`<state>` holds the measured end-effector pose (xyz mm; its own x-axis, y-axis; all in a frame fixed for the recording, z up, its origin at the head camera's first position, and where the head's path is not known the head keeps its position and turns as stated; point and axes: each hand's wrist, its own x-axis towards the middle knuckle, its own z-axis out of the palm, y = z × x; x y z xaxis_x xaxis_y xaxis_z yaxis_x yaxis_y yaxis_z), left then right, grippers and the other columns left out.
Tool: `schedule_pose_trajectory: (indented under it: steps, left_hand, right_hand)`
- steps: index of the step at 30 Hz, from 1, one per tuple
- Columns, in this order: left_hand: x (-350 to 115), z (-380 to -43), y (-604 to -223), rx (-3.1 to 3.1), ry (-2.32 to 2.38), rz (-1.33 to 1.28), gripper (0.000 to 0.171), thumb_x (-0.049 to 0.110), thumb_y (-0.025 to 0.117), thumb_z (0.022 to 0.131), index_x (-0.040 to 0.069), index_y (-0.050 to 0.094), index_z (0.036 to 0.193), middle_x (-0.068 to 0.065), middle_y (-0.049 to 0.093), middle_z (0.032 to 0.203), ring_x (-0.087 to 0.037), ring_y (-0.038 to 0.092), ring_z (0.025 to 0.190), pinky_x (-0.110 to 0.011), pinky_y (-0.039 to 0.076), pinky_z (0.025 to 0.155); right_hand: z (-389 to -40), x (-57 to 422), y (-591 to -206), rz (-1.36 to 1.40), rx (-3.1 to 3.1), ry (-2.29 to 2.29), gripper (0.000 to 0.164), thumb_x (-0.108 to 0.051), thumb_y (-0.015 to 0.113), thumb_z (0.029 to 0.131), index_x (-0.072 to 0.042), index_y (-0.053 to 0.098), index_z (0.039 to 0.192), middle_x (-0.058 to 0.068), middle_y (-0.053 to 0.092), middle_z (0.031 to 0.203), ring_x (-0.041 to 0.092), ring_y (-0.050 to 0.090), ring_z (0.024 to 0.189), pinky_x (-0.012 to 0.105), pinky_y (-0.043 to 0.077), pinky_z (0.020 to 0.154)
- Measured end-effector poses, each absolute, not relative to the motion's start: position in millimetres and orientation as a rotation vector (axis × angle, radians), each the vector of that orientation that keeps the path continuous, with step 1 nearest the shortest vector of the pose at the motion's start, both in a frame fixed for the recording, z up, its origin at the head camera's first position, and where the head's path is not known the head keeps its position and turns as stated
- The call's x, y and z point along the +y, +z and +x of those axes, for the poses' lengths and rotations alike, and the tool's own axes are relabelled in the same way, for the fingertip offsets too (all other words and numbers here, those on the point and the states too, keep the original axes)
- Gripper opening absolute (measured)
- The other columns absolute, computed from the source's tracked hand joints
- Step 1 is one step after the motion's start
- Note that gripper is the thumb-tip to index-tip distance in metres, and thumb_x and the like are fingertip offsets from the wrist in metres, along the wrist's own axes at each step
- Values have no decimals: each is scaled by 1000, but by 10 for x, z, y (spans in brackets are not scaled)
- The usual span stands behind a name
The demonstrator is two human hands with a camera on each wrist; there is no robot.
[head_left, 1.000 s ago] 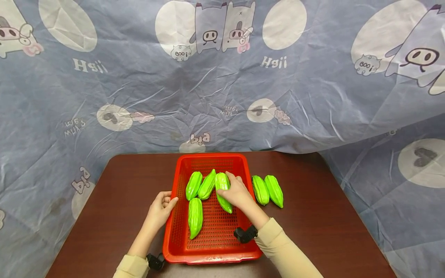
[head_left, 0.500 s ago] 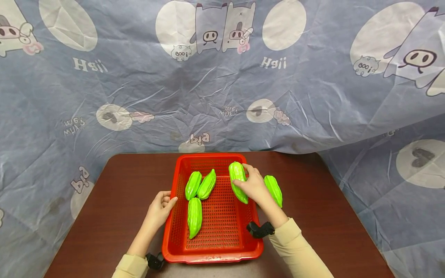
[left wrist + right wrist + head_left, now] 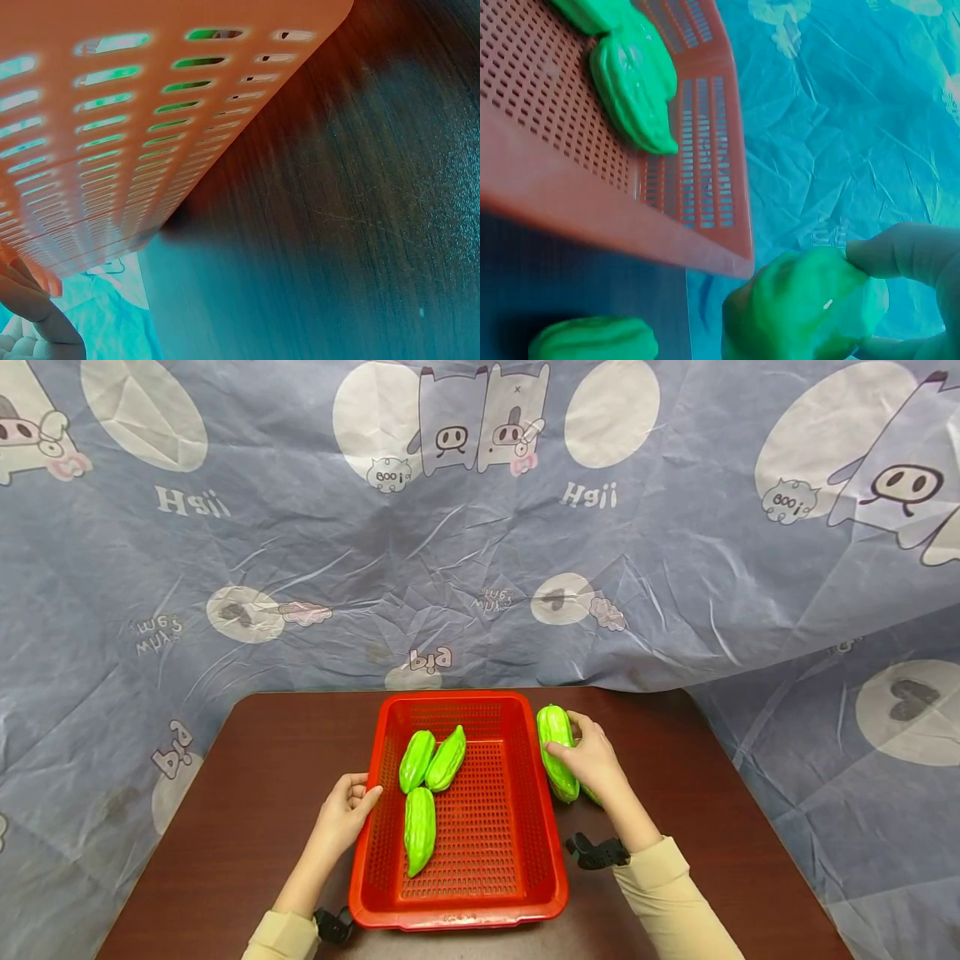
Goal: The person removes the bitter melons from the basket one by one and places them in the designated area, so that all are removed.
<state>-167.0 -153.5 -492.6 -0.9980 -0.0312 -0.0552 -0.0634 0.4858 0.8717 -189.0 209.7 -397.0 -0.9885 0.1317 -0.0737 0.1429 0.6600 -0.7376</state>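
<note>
My right hand [image 3: 596, 758] grips a bright green bitter melon [image 3: 553, 739] just outside the right rim of a red plastic basket [image 3: 450, 917]. In the right wrist view the held bitter melon [image 3: 795, 307] is raised, with the thumb on it. Part of another bitter melon [image 3: 592, 795] shows beneath the hand, and the right wrist view has a bitter melon [image 3: 592, 341] on the table beside the basket. My left hand [image 3: 347, 810] holds the basket's left rim, fingers curled. Three bitter melons lie inside, one of them [image 3: 421, 832] nearer the front.
The basket stands on a dark brown table [image 3: 255, 793], its slotted side wall [image 3: 112, 142] filling much of the left wrist view. Behind the table hangs a grey-blue cloth [image 3: 420, 552] printed with cartoon pigs.
My right hand has lifted one bitter melon from the basket and carried it rightward over the rim. My left hand and the basket have stayed in place.
</note>
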Motion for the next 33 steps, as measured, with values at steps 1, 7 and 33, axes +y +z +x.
schedule_pose_trajectory:
  steps: [1,7,33]
  left_hand:
    - [-1535,-1671,-4926,2680,1576,-86,43,22,63,98,-4,52,130,-14,61,100,-15,55,80,-24,46,66]
    - [-1533,-1672,-4923,2666,1580,-93,42,22,62,98,-4,51,130,-13,61,100,-14,54,79,-24,46,66]
    - [-1539,-1679,-4937,2636,1616,-93,43,24,62,98,-4,51,130,-13,62,101,-12,55,78,-24,47,67]
  right_hand:
    - [-1887,2122,-3971,245,2845,-1275,74,-25,68,88,1,35,149,25,48,134,38,55,119,49,43,99]
    - [-1886,2275,-3978,300,2849,-1277,74,-25,67,89,0,34,149,26,47,136,40,53,120,51,43,99]
    - [-1958,2917,-4549,625,2910,-1314,68,-25,66,92,1,37,148,29,48,141,45,47,127,55,40,103]
